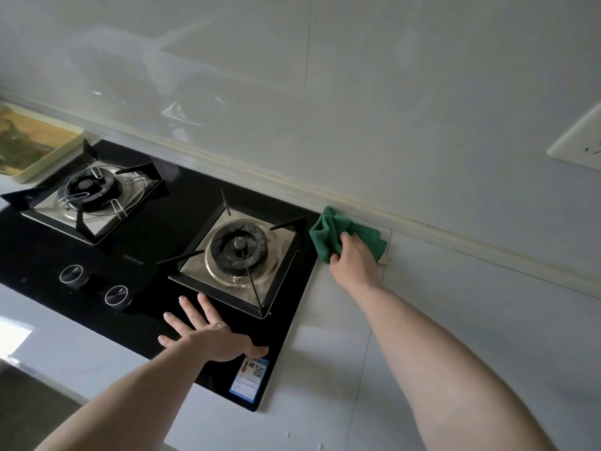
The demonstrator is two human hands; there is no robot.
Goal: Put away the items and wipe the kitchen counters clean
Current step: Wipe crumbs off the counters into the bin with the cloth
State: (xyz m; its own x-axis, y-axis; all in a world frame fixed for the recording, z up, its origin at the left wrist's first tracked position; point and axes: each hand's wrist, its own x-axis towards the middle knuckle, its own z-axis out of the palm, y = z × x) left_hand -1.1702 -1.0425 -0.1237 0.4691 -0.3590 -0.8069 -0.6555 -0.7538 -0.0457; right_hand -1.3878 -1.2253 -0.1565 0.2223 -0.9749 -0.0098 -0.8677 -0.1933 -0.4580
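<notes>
Right of centre, our right hand [354,257] grips the green cloth [328,236] against the counter's [422,304] back edge; our left hand [208,336] lies flat, fingers spread, on the stove [182,206]. Leaning there could smudge the glass.

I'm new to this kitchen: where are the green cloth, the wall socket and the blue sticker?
green cloth [328,236]: head view, bunched left part.
wall socket [579,141]: head view, faceplate.
blue sticker [248,380]: head view, its middle.

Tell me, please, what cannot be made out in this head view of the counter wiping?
- Counter under the green cloth: hidden by the cloth and the right hand.
- Tray contents: blurred, cut off by the left edge.
- Blue sticker text: too small.
- Wall socket: cut off at right.
</notes>
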